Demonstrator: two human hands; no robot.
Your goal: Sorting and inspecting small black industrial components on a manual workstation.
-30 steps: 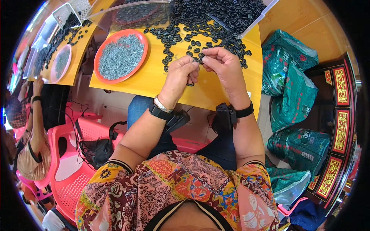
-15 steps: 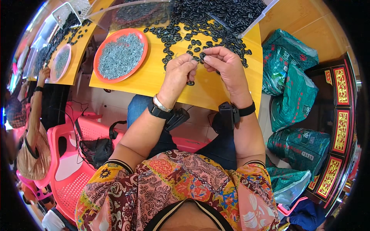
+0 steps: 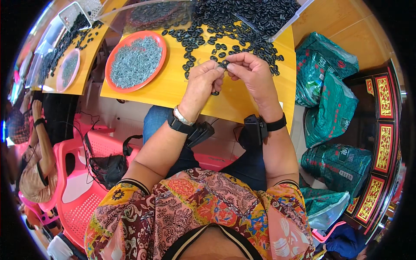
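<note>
My left hand [image 3: 203, 82] and my right hand [image 3: 253, 77] meet above the near edge of the yellow table [image 3: 173, 89]. Both are closed, thumb against fingers. Between their fingertips is a small black oval piece [image 3: 225, 63], gripped from either side; I cannot tell whether it is one piece or two pressed together. Another black piece [image 3: 215, 93] shows under the curled fingers of my left hand. Just beyond my hands lie many loose black oval pieces [image 3: 222, 55] with holes in them. To the left is a red plate [image 3: 111, 85] heaped with small grey metal screws [image 3: 135, 64].
Behind the loose pieces, a clear plastic bin [image 3: 286, 32] lies tipped with a large black heap [image 3: 247, 11]. Green sacks [image 3: 331, 104] stand right of the table. A pink chair [image 3: 82, 208] and a co-worker's arm [image 3: 43, 143] are at the left, beside another table.
The black piece in my right fingers has moved slightly left, against my left fingertips. At the far left, the co-worker's hand has drawn back from the small plate.
</note>
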